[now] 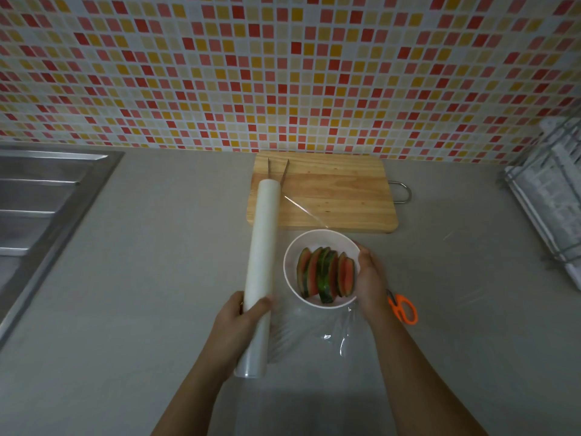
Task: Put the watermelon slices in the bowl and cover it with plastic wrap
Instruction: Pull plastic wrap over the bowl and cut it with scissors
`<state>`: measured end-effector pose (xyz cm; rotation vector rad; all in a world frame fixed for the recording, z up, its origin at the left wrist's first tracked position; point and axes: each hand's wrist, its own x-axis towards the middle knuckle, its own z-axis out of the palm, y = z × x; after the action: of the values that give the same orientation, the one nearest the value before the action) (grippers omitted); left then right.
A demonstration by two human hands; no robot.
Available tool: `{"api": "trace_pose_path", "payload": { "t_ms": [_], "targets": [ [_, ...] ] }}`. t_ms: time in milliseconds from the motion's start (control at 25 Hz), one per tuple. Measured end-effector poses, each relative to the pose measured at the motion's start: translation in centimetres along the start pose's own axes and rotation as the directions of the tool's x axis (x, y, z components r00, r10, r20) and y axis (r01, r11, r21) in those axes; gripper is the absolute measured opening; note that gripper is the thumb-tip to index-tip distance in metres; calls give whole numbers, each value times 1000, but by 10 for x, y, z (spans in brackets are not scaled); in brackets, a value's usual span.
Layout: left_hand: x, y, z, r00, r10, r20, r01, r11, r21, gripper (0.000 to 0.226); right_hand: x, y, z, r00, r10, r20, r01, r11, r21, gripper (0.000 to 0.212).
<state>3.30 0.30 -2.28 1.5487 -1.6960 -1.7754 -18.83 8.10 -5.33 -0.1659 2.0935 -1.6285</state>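
Grips the long white plastic wrap roll (262,240) in the curled left hand (240,316), clear crinkly sheet (327,338) loose by the right hand (369,280) curled round the white bowl (290,262), red-and-green watermelon slices (327,275) standing inside, wooden board (333,196) behind

Both bare forearms extend forward from the lower edge of the view, the left hand (248,313) gripping the near part of the plastic wrap roll (262,247) with the thumb laid across it, and the right hand (369,278) cupped, fingers curved, against the right wall of the bowl (320,240).
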Motion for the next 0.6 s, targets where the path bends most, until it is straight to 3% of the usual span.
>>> {"api": "trace_pose_path", "payload": {
  "t_ms": [160,360,600],
  "targets": [
    [-6,-5,6,1000,-2,9,2,1000,28,39,0,0,-1,1000,12,-4,-12,1000,6,37],
    [-17,-6,11,997,-68,25,72,982,-172,51,4,-1,-4,1000,20,19,-19,998,-52,35],
    [-20,-23,13,996,40,-78,-37,998,41,21,7,-1,-4,999,19,33,-16,997,-72,35]
  ]
}}
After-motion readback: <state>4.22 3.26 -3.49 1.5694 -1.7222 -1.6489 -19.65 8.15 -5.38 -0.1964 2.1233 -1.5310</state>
